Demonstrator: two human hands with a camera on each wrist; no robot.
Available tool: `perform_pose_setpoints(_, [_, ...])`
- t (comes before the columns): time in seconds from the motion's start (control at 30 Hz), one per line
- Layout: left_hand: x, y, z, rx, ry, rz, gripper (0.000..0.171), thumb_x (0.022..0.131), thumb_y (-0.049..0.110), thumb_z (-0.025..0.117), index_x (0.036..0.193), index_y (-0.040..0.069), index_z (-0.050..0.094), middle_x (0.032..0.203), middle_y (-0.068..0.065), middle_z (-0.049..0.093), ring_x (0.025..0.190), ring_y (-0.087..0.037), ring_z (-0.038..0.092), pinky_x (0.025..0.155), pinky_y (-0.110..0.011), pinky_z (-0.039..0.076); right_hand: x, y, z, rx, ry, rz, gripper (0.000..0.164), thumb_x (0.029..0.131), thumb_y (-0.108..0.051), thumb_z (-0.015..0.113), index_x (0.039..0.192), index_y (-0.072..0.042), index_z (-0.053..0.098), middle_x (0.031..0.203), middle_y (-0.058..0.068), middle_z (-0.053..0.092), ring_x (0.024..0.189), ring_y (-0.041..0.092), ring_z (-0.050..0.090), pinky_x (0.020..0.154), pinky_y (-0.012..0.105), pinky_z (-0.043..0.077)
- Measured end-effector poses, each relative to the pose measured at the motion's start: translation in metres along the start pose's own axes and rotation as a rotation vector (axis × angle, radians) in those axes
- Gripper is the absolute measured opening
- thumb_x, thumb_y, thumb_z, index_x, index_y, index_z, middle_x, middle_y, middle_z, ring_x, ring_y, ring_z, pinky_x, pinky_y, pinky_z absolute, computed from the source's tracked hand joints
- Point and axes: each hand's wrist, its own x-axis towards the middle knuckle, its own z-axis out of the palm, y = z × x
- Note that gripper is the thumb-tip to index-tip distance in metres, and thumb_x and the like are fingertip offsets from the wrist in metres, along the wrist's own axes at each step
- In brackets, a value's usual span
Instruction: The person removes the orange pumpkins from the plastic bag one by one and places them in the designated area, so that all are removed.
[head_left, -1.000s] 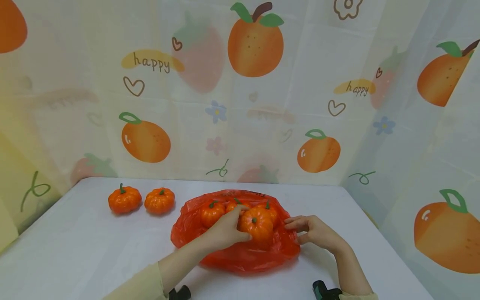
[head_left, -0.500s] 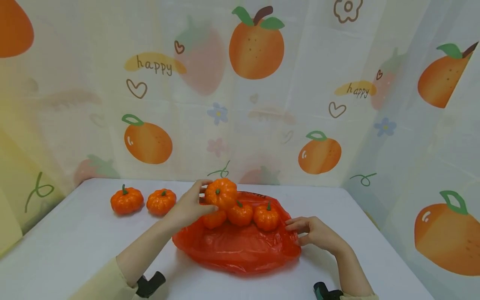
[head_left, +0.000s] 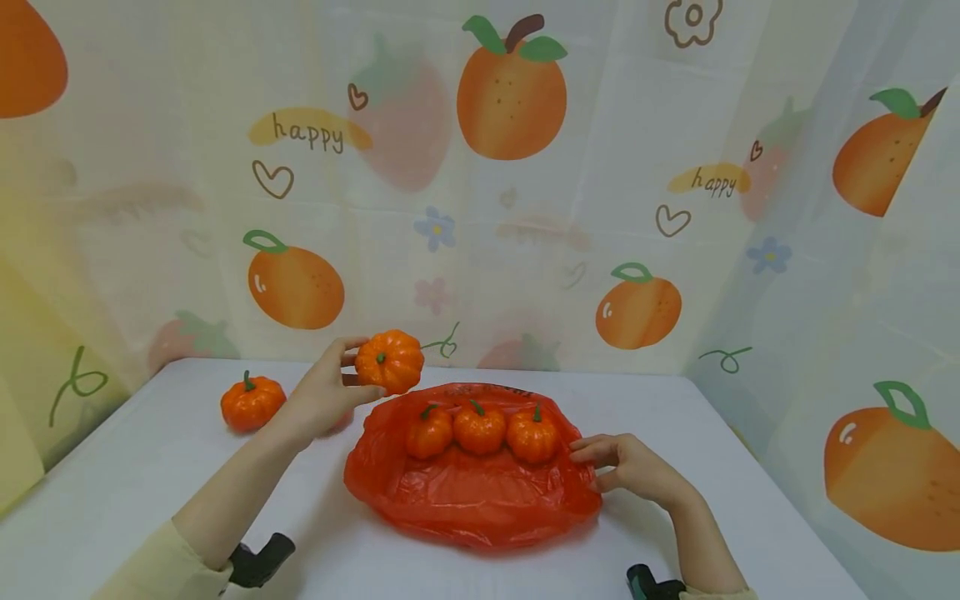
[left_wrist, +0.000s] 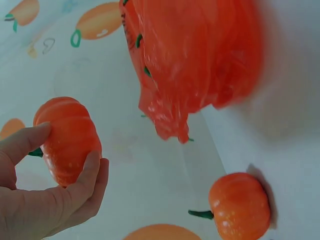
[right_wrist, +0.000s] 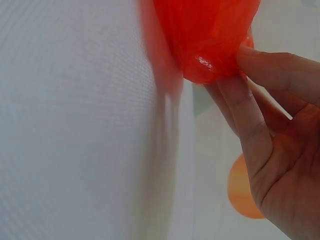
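Note:
A small orange pumpkin (head_left: 391,361) with a green stem is held up by my left hand (head_left: 330,385), above the far left edge of the bag. In the left wrist view thumb and fingers grip this pumpkin (left_wrist: 70,140) from both sides. The red plastic bag (head_left: 480,504) lies spread wide on the table, its mouth facing up. Inside it, three pumpkins (head_left: 480,428) sit in a row toward the back. At the bag's right edge, my right hand (head_left: 637,468) pinches the plastic between thumb and fingers, as the right wrist view also shows on the bag (right_wrist: 210,40).
On the white table (head_left: 112,500), a pumpkin (head_left: 251,403) stands at the back left. Another pumpkin (head_left: 341,422) beside it is mostly hidden behind my left hand and wrist. A fruit-printed curtain (head_left: 510,250) hangs behind the table and along its sides.
My left hand has lifted a pumpkin up out of the bag and carried it left past the bag's far left edge. My right hand has stayed at the bag's right edge.

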Motion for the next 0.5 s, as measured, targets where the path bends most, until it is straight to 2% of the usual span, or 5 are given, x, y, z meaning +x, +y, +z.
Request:
perform_pose_setpoints(0.2, [0.0,-0.012,-0.021,0.037,0.046,-0.049,0.082,0.092,0.019,0.067,0.156,0.005,0.017,0.153,-0.03,0.03,0.129,-0.046,0.049,0.101,-0.05,0.054,0.0,0.0,0.001,0.017,0.0,0.01,0.041,0.08,-0.001,0.065,0.121,-0.002,0.07,0.141,0.023,0.056,0.129,0.044,0.052,0.091,0.04,0.059])
perform_pose_setpoints(0.5, [-0.003,-0.036,-0.067,0.071,0.111,-0.121,0.092,0.093,0.03,0.067,0.157,0.002,0.007,0.156,-0.035,0.022,0.136,-0.051,0.039,0.109,-0.061,0.042,0.001,-0.002,0.001,0.004,0.001,0.021,0.04,0.08,-0.002,0.065,0.119,-0.003,0.071,0.14,0.023,0.057,0.129,0.044,0.052,0.094,0.043,0.058])
